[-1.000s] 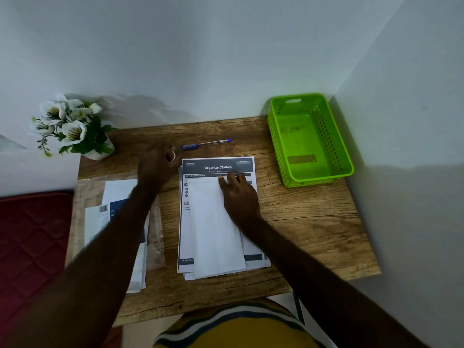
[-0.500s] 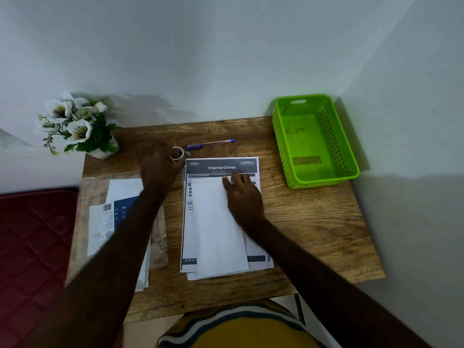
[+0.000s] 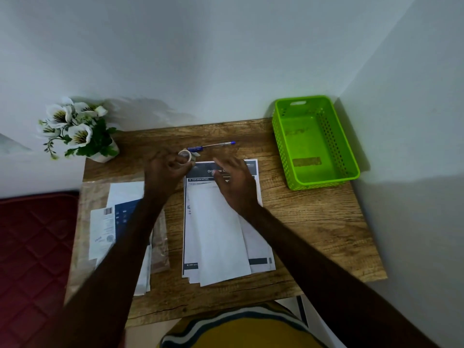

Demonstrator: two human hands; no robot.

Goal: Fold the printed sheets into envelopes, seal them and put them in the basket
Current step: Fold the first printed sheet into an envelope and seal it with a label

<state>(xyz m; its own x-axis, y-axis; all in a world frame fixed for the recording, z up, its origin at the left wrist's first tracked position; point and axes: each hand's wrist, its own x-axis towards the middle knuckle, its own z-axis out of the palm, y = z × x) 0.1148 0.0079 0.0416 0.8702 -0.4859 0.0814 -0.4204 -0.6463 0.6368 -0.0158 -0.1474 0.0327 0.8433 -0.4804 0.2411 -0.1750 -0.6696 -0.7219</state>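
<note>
left hand (image 3: pixel 167 169) grips the tape roll (image 3: pixel 185 156), fingers curled round it. right hand (image 3: pixel 234 183), fingers loose and apart, hovers just beside it over the top of the folded sheet (image 3: pixel 218 234), which lies on the printed stack (image 3: pixel 253 249) under that hand. paper's light, floppy, slides easily: pin it flat near the fold, lift by an edge. green basket (image 3: pixel 351 169) sits well right of the right hand, nothing in it.

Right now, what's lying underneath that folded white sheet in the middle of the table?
Under the folded white sheet lies a stack of printed sheets with dark header bars, resting on the wooden table. How many sheets, and most of their text, is covered.
</note>
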